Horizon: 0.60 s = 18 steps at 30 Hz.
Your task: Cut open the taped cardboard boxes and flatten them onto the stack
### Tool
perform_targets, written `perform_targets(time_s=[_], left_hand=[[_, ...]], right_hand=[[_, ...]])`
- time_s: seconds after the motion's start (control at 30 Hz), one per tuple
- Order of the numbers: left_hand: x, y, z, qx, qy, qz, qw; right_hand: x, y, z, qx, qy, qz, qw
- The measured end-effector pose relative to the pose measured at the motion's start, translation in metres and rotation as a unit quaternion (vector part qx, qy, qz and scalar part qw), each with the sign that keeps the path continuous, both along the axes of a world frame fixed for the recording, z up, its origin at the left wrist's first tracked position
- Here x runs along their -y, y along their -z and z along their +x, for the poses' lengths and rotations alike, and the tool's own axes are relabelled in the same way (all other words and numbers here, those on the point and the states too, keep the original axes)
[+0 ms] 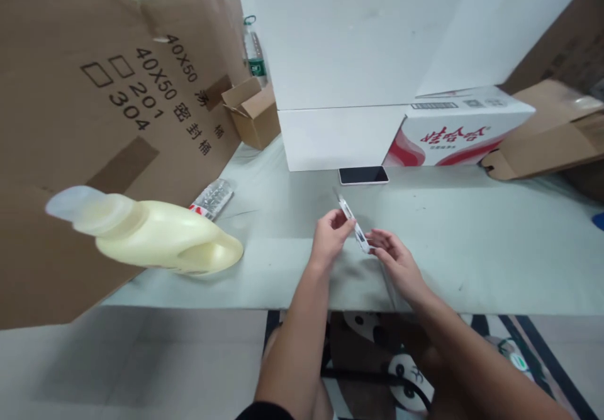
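Observation:
My left hand [329, 237] pinches a slim white tool [355, 224] near its middle, between thumb and fingers. The tool is tilted, with a thin grey blade-like tip at its upper left end and a small dark patch lower down; its exact kind is unclear. At the tool's lower end is my right hand [397, 261], fingers half curled, thumb and fingertips against that end. Both hands are just above the pale green tabletop [283, 263]. Beyond them a phone [363, 175] with a dark screen lies flat by the white box.
On the left stand a big cardboard sheet [56, 124], a pale yellow jug [170, 234], a clear packet [213, 198], a small carton [257, 121] and a water bottle [255, 55]. A white box [340, 137] with red print spans the back. Opened cardboard [542, 143] sits at right.

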<state>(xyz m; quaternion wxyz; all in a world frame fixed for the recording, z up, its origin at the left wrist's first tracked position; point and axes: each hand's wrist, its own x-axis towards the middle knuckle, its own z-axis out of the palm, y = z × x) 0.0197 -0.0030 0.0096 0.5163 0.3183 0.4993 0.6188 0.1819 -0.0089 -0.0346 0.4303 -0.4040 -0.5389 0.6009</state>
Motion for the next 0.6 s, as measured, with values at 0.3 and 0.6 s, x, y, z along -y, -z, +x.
perform_targets(time_s=[0.3,0.6], left_hand=[[0.014,-0.011,-0.047,0.047,-0.109,-0.007,0.993],[0.039,-0.018,-0.084,0.113,-0.287,-0.010,0.951]], right_hand=[[-0.052,-0.032,-0.110,0.136,-0.109,-0.015,0.985],[-0.180,-0.081,-0.336,0.232,-0.163,0.270,0.920]])
